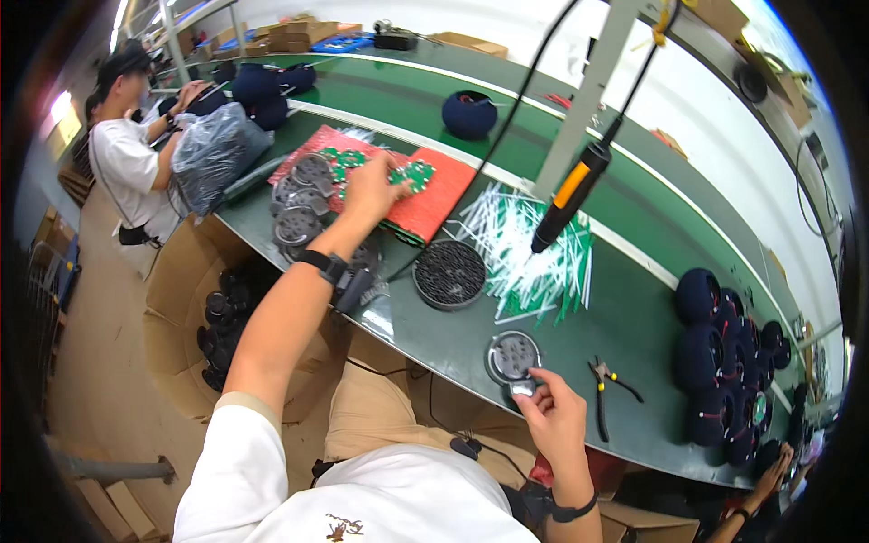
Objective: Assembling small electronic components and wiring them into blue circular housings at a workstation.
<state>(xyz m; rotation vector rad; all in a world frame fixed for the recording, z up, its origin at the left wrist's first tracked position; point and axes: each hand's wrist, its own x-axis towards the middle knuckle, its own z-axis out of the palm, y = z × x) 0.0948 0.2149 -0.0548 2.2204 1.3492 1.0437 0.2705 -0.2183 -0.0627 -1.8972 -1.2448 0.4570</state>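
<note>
My left hand [369, 192] reaches over a red foam sheet [444, 195], thumb and fingers closed at the edge of a round green circuit board [416, 176]. More green boards [346, 159] lie beside it on the red sheet. Several round dark grey plastic housings [299, 226] are piled left of my left forearm. At the table's front edge, my right hand [554, 414] pinches the small tab of another round grey housing [514, 356], which lies on the table. Pliers [601, 398] with yellow-and-black handles rest to the right of that hand.
A round tin of small black screws [449, 273] and a heap of white plastic strips [529, 253] lie mid-table. An electric screwdriver [572, 197] hangs above them. Dark blue round shells [701, 353] are stacked at right. A cardboard box [176, 335] stands left; a co-worker [127, 154] sits beyond.
</note>
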